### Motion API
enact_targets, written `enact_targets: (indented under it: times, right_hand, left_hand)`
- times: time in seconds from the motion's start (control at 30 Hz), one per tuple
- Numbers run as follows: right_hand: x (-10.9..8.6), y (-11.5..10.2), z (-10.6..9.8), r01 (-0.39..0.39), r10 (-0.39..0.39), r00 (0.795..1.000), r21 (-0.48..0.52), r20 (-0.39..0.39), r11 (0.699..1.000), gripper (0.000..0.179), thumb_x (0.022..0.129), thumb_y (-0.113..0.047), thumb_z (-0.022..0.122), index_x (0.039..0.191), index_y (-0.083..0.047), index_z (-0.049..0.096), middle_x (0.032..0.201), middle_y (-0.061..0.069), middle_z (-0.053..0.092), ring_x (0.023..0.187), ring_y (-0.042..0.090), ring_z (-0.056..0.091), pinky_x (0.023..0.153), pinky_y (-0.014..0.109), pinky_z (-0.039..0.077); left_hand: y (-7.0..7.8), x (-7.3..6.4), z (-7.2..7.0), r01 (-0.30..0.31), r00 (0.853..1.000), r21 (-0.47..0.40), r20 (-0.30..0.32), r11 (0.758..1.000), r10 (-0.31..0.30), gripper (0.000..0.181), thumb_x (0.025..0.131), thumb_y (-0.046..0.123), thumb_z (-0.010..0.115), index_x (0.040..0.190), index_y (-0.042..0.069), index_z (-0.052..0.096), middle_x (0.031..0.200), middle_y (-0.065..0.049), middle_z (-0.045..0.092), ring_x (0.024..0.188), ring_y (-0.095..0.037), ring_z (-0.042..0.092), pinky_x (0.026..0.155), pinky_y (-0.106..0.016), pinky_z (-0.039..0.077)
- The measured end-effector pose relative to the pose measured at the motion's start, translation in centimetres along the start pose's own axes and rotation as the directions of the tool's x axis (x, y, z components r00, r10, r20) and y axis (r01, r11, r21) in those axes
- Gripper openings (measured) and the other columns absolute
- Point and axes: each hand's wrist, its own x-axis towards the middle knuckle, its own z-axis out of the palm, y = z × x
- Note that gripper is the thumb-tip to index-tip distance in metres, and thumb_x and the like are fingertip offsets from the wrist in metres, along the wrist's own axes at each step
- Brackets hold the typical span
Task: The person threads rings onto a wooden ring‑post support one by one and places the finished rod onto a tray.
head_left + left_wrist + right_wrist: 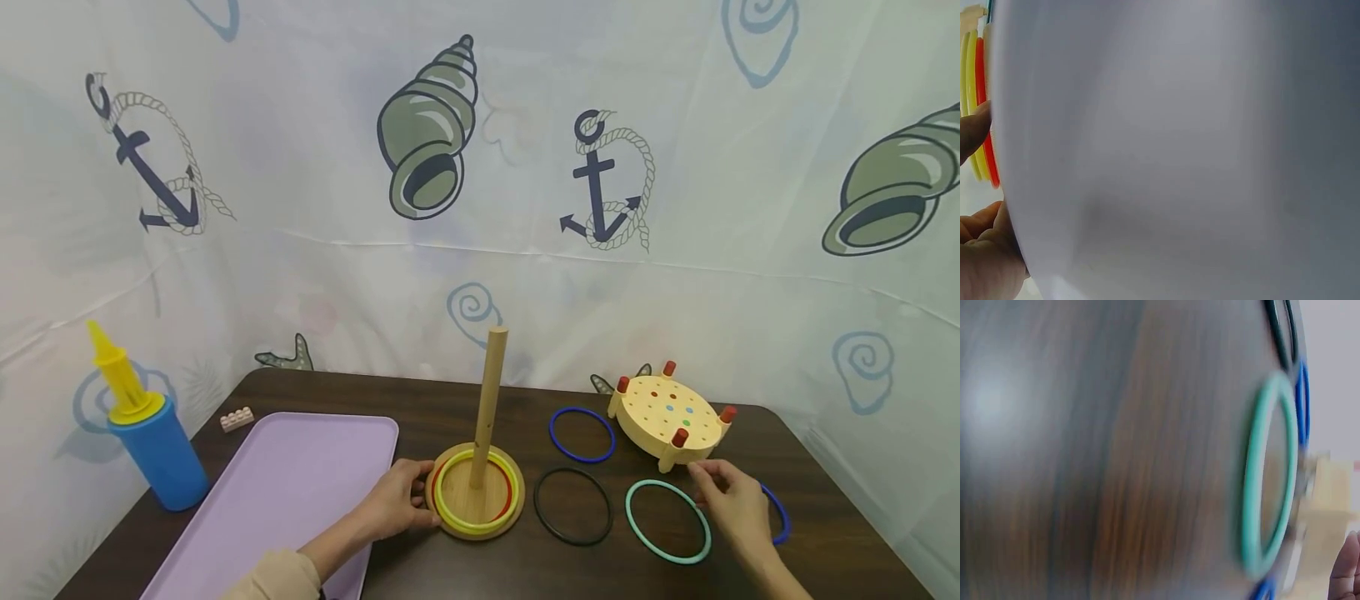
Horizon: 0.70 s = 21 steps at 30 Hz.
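My left hand (pixel 397 498) holds the left edge of a round wooden ring-toss base (pixel 448 527), fingers at the back and thumb at the front. An upright peg (pixel 491 392) rises from the base. Yellow rings (pixel 971 75) lie over a red ring (pixel 980 72) around it. My right hand (pixel 733 504) hovers with bent fingers and nothing visible in them, beside a mint-green ring (pixel 651 548) lying on the table. A blue ring (pixel 782 521) is partly hidden behind that hand. A black ring (pixel 551 529) and another blue ring (pixel 581 458) lie between base and mint-green ring.
A lilac tray (pixel 300 467) lies left of the base, with a pink toy brick (pixel 237 419) behind it. Farther left is a blue pump (pixel 161 458) with a yellow top. A round wooden toy with red-tipped legs (pixel 663 417) stands at the back right of the dark table (pixel 442 575).
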Motion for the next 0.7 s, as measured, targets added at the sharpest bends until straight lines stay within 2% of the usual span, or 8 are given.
enact_targets:
  times: [0.1, 0.17, 0.27, 0.37, 0.43, 0.57, 0.7]
  right_hand:
    - [0.8, 2.7, -2.5, -0.057, 0.051, 0.997, -0.098, -0.056, 0.994, 0.028, 0.093, -0.021, 0.06, 0.1, 0.006, 0.065, 0.072, 0.012, 0.068, 0.05, 0.004, 0.058, 0.045, 0.017, 0.051]
    - [1.2, 4.3, -4.0, -0.085, 0.076, 0.995, -0.144, -0.065, 0.986, 0.029, 0.093, -0.02, 0.058, 0.103, 0.007, 0.063, 0.072, 0.012, 0.069, 0.049, 0.003, 0.058, 0.056, 0.024, 0.052]
    - [1.8, 6.2, -5.8, -0.087, 0.081, 0.996, -0.211, -0.038, 0.974, 0.029, 0.093, -0.016, 0.057, 0.106, 0.01, 0.061, 0.074, 0.013, 0.069, 0.049, -0.001, 0.056, 0.075, 0.042, 0.046]
    - [2.2, 7.4, -6.8, -0.079, 0.084, 0.996, -0.265, 0.008, 0.961, 0.029, 0.09, -0.012, 0.057, 0.106, 0.012, 0.059, 0.077, 0.014, 0.068, 0.054, -0.001, 0.052, 0.078, 0.051, 0.038]
    - [2.4, 7.9, -7.1, -0.076, 0.092, 0.995, -0.29, 0.043, 0.954, 0.03, 0.088, -0.01, 0.057, 0.107, 0.014, 0.058, 0.079, 0.017, 0.067, 0.06, 0.008, 0.055, 0.081, 0.054, 0.036]
    - [2.9, 8.5, -7.2, -0.087, 0.127, 0.987, -0.328, 0.1, 0.941, 0.034, 0.085, -0.008, 0.059, 0.108, 0.016, 0.055, 0.085, 0.023, 0.065, 0.08, 0.04, 0.059, 0.084, 0.057, 0.034]
    - [3.2, 8.8, -7.3, -0.099, 0.162, 0.975, -0.355, 0.154, 0.93, 0.038, 0.084, -0.009, 0.061, 0.111, 0.017, 0.052, 0.093, 0.028, 0.063, 0.094, 0.049, 0.053, 0.086, 0.058, 0.034]
  left_hand:
    - [0.0, 0.0, 0.0, 0.01, 1.0, 0.001, 0.004, 1.0, -0.01, 0.078, 0.061, 0.001, 0.085, 0.125, -0.019, 0.046, 0.118, -0.027, 0.046, 0.1, -0.033, 0.054, 0.078, -0.028, 0.058]
    - [0.0, 0.1, 0.0, 0.015, 1.0, 0.0, 0.006, 1.0, -0.015, 0.078, 0.061, 0.001, 0.085, 0.125, -0.019, 0.046, 0.118, -0.027, 0.046, 0.101, -0.033, 0.054, 0.078, -0.028, 0.057]
    - [0.0, 0.1, 0.0, 0.018, 1.0, 0.003, 0.01, 1.0, -0.018, 0.078, 0.061, 0.001, 0.084, 0.125, -0.018, 0.046, 0.119, -0.028, 0.046, 0.101, -0.033, 0.054, 0.078, -0.029, 0.057]
    - [0.0, 0.1, 0.0, 0.02, 1.0, 0.005, 0.012, 1.0, -0.02, 0.078, 0.061, 0.001, 0.084, 0.126, -0.018, 0.046, 0.119, -0.028, 0.046, 0.101, -0.033, 0.054, 0.078, -0.029, 0.057]
    - [0.0, 0.1, 0.0, 0.023, 1.0, 0.004, 0.011, 1.0, -0.023, 0.078, 0.061, 0.001, 0.085, 0.125, -0.018, 0.046, 0.118, -0.027, 0.046, 0.101, -0.033, 0.054, 0.078, -0.03, 0.057]
    - [0.0, 0.1, 0.1, 0.029, 1.0, 0.004, 0.007, 1.0, -0.029, 0.078, 0.06, 0.001, 0.085, 0.125, -0.018, 0.046, 0.118, -0.027, 0.046, 0.101, -0.032, 0.054, 0.079, -0.03, 0.057]
    - [0.0, 0.1, 0.1, 0.04, 0.999, -0.004, 0.006, 0.999, -0.04, 0.078, 0.061, 0.001, 0.085, 0.126, -0.017, 0.046, 0.119, -0.026, 0.046, 0.102, -0.033, 0.054, 0.079, -0.03, 0.057]
